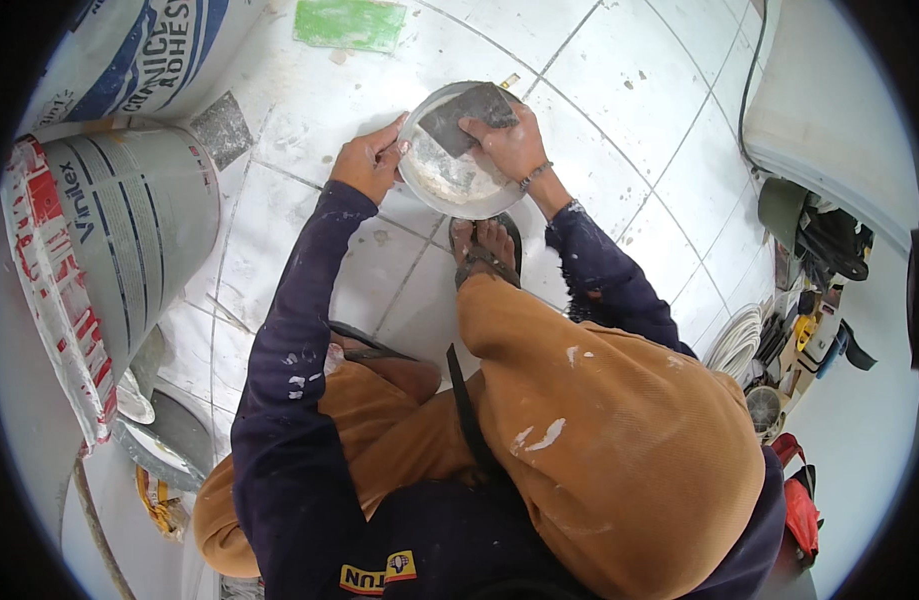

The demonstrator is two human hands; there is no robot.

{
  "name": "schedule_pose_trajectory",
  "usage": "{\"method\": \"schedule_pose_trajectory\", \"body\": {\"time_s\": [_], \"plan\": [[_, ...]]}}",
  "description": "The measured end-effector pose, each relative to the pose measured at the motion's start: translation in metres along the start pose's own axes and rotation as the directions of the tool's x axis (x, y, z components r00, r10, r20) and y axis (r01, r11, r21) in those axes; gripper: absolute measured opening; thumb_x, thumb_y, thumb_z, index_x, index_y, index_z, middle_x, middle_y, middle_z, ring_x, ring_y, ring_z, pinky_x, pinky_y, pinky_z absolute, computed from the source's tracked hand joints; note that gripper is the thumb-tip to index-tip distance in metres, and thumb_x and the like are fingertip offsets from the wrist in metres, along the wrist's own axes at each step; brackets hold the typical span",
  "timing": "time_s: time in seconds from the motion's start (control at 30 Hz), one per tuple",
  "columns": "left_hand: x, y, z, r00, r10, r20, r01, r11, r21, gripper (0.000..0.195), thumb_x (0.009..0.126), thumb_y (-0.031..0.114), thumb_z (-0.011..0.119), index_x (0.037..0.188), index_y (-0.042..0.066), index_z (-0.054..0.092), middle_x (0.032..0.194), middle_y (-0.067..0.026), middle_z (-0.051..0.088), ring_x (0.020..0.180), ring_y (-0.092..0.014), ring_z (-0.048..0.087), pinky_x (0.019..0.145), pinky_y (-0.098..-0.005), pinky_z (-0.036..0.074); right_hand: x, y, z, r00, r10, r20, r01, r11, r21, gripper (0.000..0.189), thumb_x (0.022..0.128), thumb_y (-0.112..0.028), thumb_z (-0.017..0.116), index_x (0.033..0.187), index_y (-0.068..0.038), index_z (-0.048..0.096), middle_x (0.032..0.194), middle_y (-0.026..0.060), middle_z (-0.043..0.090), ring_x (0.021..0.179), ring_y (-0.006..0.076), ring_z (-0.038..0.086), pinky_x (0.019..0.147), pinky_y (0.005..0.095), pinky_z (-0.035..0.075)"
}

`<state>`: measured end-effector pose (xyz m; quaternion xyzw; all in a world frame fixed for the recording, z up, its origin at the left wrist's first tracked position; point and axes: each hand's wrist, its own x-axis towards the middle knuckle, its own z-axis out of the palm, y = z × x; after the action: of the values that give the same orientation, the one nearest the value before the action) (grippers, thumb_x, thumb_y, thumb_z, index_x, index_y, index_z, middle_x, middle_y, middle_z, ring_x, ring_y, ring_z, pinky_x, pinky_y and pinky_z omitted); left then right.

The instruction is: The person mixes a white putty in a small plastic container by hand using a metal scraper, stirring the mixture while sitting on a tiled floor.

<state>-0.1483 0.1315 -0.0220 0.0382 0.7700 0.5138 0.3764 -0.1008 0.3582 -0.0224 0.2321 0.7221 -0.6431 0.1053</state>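
Note:
Just beyond my sandalled foot, a round pan (465,212) holds whitish powder or paste (448,169). My left hand (371,154) grips the pan's left rim, thumb and fingers on the edge. Over the pan's far right side, my right hand (508,142) holds a dark, flat rectangular plate (459,120), with the thumb on its upper face. White residue marks the plate and the fingers of both hands. Whether the plate touches the pan's contents cannot be told. A small pale object (510,80) pokes out past the pan's far rim.
A large Vinilex bucket (140,217) with a paint-smeared rim stands at left, beside a printed sack (151,52). A grey square (223,129) and a green sheet (349,25) lie on the dusty tiles. Coiled white cable (733,341) and tools lie along the right.

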Motion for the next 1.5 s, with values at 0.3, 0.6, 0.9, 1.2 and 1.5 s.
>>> {"method": "schedule_pose_trajectory", "body": {"time_s": [0.3,0.6,0.9,1.2,1.5], "plan": [[-0.003,0.016,0.001,0.998,0.055,-0.012,-0.052,0.983,0.174,0.043,0.099,0.013,0.048,0.142,0.014,0.052,0.084,-0.0143,0.071,0.055,-0.016,0.068,0.064,-0.0322,0.056,0.0,-0.022,-0.009,0.983,-0.06,0.174,0.129,0.899,-0.418,0.03,0.083,-0.021,0.079,0.103,0.0,0.071,0.085,0.0125,0.073,0.07,0.0176,0.067,0.066,0.0322,0.053],[0.012,0.02,0.001,0.986,0.162,-0.025,-0.123,0.835,0.537,0.047,0.098,0.011,0.049,0.143,0.026,0.052,0.078,-0.0164,0.069,0.058,-0.026,0.068,0.073,-0.0382,0.056,0.01,-0.016,-0.022,0.927,-0.087,0.365,0.272,0.827,-0.492,0.03,0.081,-0.017,0.077,0.106,-0.001,0.071,0.093,0.02,0.072,0.08,0.0282,0.069,0.076,0.0373,0.054],[0.018,0.03,0.001,0.999,0.042,-0.009,-0.031,0.855,0.518,0.044,0.1,0.017,0.049,0.141,0.033,0.053,0.095,-0.0203,0.07,0.09,-0.036,0.068,0.084,-0.0464,0.055,0.007,0.0,-0.033,0.887,-0.123,0.445,0.37,0.766,-0.526,0.029,0.084,-0.018,0.076,0.105,0.001,0.07,0.08,0.0121,0.072,0.069,0.0153,0.065,0.065,0.0326,0.053],[0.021,0.027,0.0,0.996,0.081,0.023,-0.08,0.819,0.568,0.05,0.099,0.015,0.049,0.146,0.033,0.046,0.098,-0.0184,0.07,0.09,-0.038,0.067,0.087,-0.0481,0.054,0.009,-0.002,-0.027,0.91,-0.116,0.399,0.332,0.78,-0.53,0.029,0.079,-0.013,0.075,0.106,-0.003,0.073,0.087,0.0208,0.071,0.08,0.0305,0.069,0.076,0.0372,0.055],[0.019,0.036,0.002,0.998,0.051,0.027,-0.057,0.808,0.586,0.051,0.099,0.013,0.048,0.147,0.031,0.044,0.099,-0.0217,0.069,0.096,-0.038,0.066,0.089,-0.0488,0.052,0.008,-0.04,-0.023,0.952,0.131,0.277,0.037,0.849,-0.528,0.032,0.08,-0.012,0.074,0.11,-0.003,0.072,0.089,0.0221,0.071,0.084,0.0358,0.069,0.079,0.0394,0.055]]}}
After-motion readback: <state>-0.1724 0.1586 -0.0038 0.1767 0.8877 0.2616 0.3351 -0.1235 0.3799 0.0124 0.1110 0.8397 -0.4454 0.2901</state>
